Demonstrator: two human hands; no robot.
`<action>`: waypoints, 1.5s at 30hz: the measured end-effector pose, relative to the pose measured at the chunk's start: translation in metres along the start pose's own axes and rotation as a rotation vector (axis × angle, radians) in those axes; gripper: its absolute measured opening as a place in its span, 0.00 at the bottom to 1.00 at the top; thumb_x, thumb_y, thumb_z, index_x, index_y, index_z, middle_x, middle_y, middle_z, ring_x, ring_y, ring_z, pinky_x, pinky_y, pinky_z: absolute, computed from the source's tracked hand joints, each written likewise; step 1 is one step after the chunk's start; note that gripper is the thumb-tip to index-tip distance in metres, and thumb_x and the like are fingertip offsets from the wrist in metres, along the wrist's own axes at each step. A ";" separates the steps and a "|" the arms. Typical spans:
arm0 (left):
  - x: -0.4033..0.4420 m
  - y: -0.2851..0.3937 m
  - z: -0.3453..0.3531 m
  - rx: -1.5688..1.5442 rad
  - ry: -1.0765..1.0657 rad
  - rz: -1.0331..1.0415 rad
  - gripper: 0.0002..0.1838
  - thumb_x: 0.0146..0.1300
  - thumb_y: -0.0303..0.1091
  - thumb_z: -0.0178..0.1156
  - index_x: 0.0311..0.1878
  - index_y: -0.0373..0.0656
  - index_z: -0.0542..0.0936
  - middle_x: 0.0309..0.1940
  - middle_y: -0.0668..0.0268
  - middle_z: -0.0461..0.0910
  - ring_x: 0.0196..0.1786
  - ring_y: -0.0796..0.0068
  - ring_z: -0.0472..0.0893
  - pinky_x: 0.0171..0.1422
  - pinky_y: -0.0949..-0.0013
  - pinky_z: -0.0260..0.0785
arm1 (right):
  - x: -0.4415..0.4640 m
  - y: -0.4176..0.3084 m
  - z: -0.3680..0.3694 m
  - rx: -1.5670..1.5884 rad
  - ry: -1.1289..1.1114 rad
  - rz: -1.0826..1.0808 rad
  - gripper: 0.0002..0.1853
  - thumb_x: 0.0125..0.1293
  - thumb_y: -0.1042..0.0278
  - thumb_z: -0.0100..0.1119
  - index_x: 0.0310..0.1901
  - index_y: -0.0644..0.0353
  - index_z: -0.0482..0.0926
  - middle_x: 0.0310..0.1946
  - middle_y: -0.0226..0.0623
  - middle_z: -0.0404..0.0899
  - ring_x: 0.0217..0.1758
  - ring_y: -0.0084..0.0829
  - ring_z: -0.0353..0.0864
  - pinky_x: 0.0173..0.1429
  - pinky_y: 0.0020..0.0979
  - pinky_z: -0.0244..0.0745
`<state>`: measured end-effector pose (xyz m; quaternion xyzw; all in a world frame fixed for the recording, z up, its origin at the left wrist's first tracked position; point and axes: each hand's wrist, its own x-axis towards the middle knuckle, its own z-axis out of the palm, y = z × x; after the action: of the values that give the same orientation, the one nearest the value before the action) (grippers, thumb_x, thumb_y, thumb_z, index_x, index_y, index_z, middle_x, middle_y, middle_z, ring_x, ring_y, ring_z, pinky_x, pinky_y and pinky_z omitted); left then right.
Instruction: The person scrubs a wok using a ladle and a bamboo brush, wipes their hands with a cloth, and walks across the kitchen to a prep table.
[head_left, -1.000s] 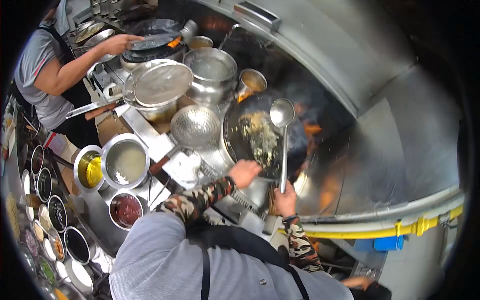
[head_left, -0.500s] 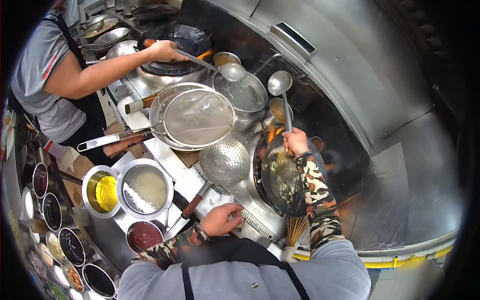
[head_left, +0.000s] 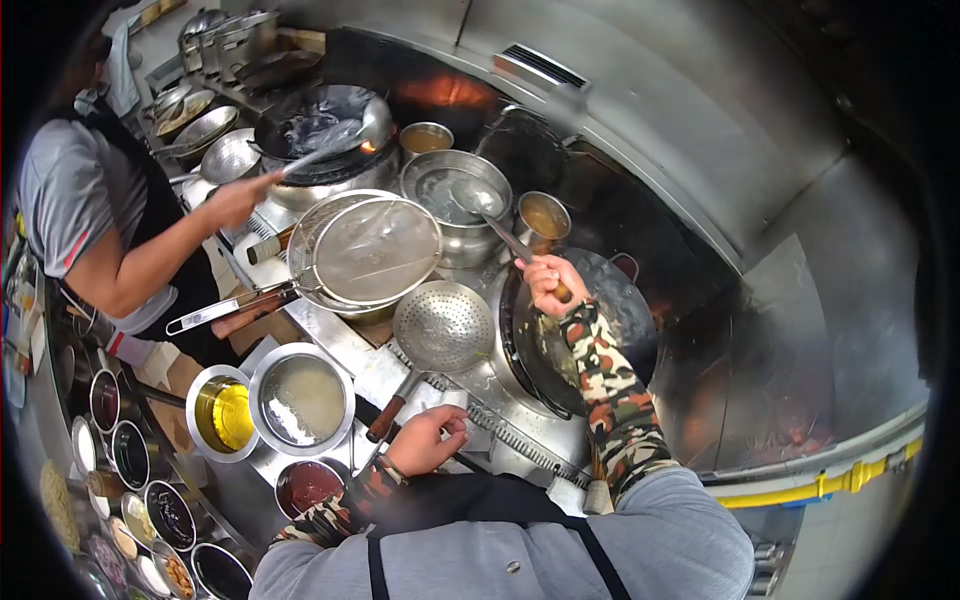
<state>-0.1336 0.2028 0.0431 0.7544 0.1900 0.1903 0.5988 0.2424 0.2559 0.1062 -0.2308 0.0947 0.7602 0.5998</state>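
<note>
My right hand (head_left: pixel 552 282) is closed round the handle of a steel ladle (head_left: pixel 508 240). The ladle's bowl lies within the opening of a metal pot of water (head_left: pixel 411 190); how deep it dips I cannot tell. Below that hand is a dark wok (head_left: pixel 630 310) on the burner, holding pale food partly hidden by my sleeve. My left hand (head_left: pixel 428 440) is loosely curled at the counter's edge, with nothing visible in its fingers. Beside it are a white cloth (head_left: pixel 440 398) and the wooden handle of a perforated strainer (head_left: pixel 445 325).
A co-worker (head_left: pixel 120 200) holds a ladle over another wok (head_left: pixel 315 120). A mesh sieve (head_left: pixel 375 250) sits left of the pot. Bowls of yellow oil (head_left: pixel 228 415), cloudy liquid (head_left: pixel 303 400) and red sauce (head_left: pixel 308 487) stand near my left arm. A small container (head_left: pixel 545 215) stands beyond the wok.
My right hand has shifted left, and its ladle bowl has swung left and down to the water pot. The co-worker's ladle has moved from that pot back over their wok.
</note>
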 end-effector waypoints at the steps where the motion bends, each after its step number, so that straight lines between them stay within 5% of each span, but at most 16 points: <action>1: -0.001 0.004 0.005 0.009 -0.019 0.002 0.17 0.59 0.34 0.63 0.50 0.38 0.77 0.34 0.62 0.82 0.40 0.65 0.82 0.45 0.66 0.73 | -0.026 0.011 -0.001 0.040 -0.043 -0.025 0.12 0.68 0.73 0.49 0.49 0.70 0.66 0.19 0.23 0.62 0.14 0.12 0.59 0.14 0.16 0.57; 7: 0.006 0.028 0.059 0.048 -0.098 0.013 0.16 0.59 0.32 0.62 0.50 0.38 0.77 0.36 0.61 0.82 0.40 0.67 0.83 0.45 0.67 0.73 | -0.184 0.059 -0.017 0.021 -0.075 -0.149 0.15 0.69 0.72 0.47 0.55 0.70 0.67 0.21 0.22 0.63 0.14 0.11 0.60 0.14 0.16 0.57; 9: 0.014 0.045 0.080 0.108 -0.133 0.032 0.17 0.59 0.32 0.62 0.51 0.40 0.77 0.39 0.59 0.82 0.44 0.61 0.82 0.49 0.64 0.73 | -0.231 0.071 -0.027 0.008 -0.049 -0.134 0.15 0.70 0.71 0.47 0.56 0.65 0.68 0.21 0.22 0.63 0.15 0.11 0.60 0.14 0.17 0.57; 11: 0.024 0.048 0.103 0.314 -0.110 0.354 0.17 0.58 0.33 0.62 0.51 0.41 0.77 0.44 0.56 0.79 0.48 0.54 0.79 0.53 0.60 0.72 | -0.265 0.085 -0.047 0.014 0.011 -0.158 0.15 0.70 0.70 0.47 0.55 0.63 0.68 0.21 0.22 0.64 0.15 0.12 0.60 0.15 0.18 0.56; 14: 0.034 0.049 0.127 0.392 -0.157 0.291 0.18 0.57 0.32 0.63 0.51 0.40 0.77 0.50 0.52 0.77 0.54 0.50 0.76 0.60 0.59 0.68 | -0.297 0.105 -0.092 -0.055 0.154 -0.158 0.09 0.70 0.68 0.49 0.48 0.61 0.70 0.20 0.21 0.64 0.12 0.13 0.58 0.13 0.20 0.54; 21: 0.027 -0.015 0.109 0.448 0.510 -0.027 0.24 0.53 0.33 0.66 0.52 0.31 0.75 0.47 0.47 0.78 0.51 0.49 0.78 0.58 0.57 0.69 | -0.323 0.165 -0.161 -0.150 0.351 -0.333 0.06 0.68 0.67 0.53 0.43 0.57 0.71 0.19 0.20 0.63 0.14 0.13 0.61 0.16 0.19 0.57; 26: 0.034 0.046 0.190 0.427 -0.016 0.404 0.39 0.48 0.33 0.68 0.66 0.35 0.65 0.65 0.44 0.64 0.67 0.44 0.66 0.71 0.56 0.57 | -0.305 0.205 -0.127 -0.430 0.489 -0.469 0.15 0.70 0.60 0.52 0.50 0.63 0.73 0.24 0.27 0.71 0.20 0.21 0.72 0.21 0.23 0.67; 29: 0.038 0.070 0.210 0.069 -0.003 0.572 0.44 0.49 0.32 0.67 0.70 0.37 0.59 0.72 0.45 0.54 0.74 0.48 0.56 0.75 0.54 0.48 | -0.319 0.220 -0.147 -0.731 0.480 -0.451 0.26 0.69 0.51 0.54 0.56 0.67 0.71 0.31 0.37 0.79 0.25 0.33 0.79 0.28 0.30 0.76; 31: 0.052 0.081 0.187 0.071 0.099 0.557 0.37 0.55 0.34 0.67 0.68 0.36 0.63 0.72 0.49 0.56 0.74 0.53 0.58 0.74 0.56 0.50 | -0.312 0.233 -0.220 -1.602 1.063 -0.812 0.34 0.64 0.47 0.59 0.60 0.70 0.69 0.31 0.44 0.79 0.30 0.43 0.81 0.37 0.41 0.78; 33: 0.076 0.080 0.166 -0.255 0.231 0.361 0.21 0.67 0.33 0.54 0.62 0.36 0.70 0.64 0.55 0.69 0.65 0.64 0.69 0.69 0.63 0.59 | -0.302 0.265 -0.307 -1.992 1.712 -0.561 0.41 0.57 0.44 0.63 0.61 0.73 0.66 0.33 0.54 0.80 0.36 0.51 0.82 0.44 0.50 0.76; 35: 0.110 0.061 0.133 -0.349 0.390 0.283 0.15 0.70 0.38 0.50 0.51 0.38 0.78 0.53 0.59 0.78 0.57 0.69 0.75 0.63 0.66 0.64 | -0.290 0.268 -0.363 -1.920 1.767 -0.307 0.44 0.54 0.45 0.66 0.62 0.74 0.62 0.34 0.64 0.77 0.35 0.49 0.83 0.42 0.38 0.79; 37: 0.126 0.070 0.097 -0.386 0.379 0.158 0.12 0.69 0.36 0.51 0.44 0.38 0.79 0.48 0.61 0.81 0.50 0.71 0.77 0.59 0.68 0.64 | -0.306 0.244 -0.370 -1.330 1.465 -0.157 0.34 0.58 0.53 0.63 0.58 0.71 0.65 0.42 0.62 0.75 0.44 0.49 0.81 0.45 0.38 0.79; 39: 0.136 0.062 0.078 -0.642 0.321 0.209 0.12 0.69 0.35 0.52 0.43 0.37 0.79 0.47 0.60 0.81 0.43 0.76 0.75 0.54 0.71 0.64 | -0.350 0.250 -0.307 -0.626 0.892 -0.397 0.29 0.59 0.63 0.60 0.59 0.69 0.65 0.47 0.52 0.74 0.48 0.45 0.80 0.46 0.39 0.81; 41: 0.138 0.051 0.061 -0.630 0.285 0.249 0.11 0.69 0.35 0.51 0.41 0.36 0.79 0.47 0.58 0.81 0.45 0.76 0.76 0.56 0.72 0.64 | -0.366 0.276 -0.213 -0.333 0.754 -0.739 0.24 0.59 0.71 0.57 0.57 0.67 0.68 0.42 0.42 0.77 0.42 0.40 0.82 0.41 0.40 0.82; 43: 0.145 0.054 0.055 -0.662 0.301 0.245 0.10 0.68 0.33 0.52 0.40 0.36 0.78 0.46 0.58 0.81 0.46 0.74 0.77 0.56 0.71 0.66 | -0.369 0.258 -0.168 -0.503 0.750 -0.858 0.24 0.56 0.79 0.56 0.57 0.68 0.68 0.42 0.43 0.78 0.41 0.39 0.83 0.42 0.38 0.83; 45: 0.154 0.069 0.058 -0.740 0.299 0.323 0.09 0.68 0.31 0.52 0.41 0.36 0.78 0.45 0.57 0.81 0.43 0.75 0.77 0.53 0.71 0.67 | -0.361 0.203 -0.158 -1.111 0.800 -0.997 0.28 0.56 0.82 0.53 0.62 0.65 0.66 0.42 0.40 0.78 0.39 0.32 0.81 0.39 0.34 0.81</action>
<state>0.0322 0.2194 0.1077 0.4730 0.0730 0.4441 0.7574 0.1489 -0.1777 0.1084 -0.7584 -0.2007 0.2039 0.5857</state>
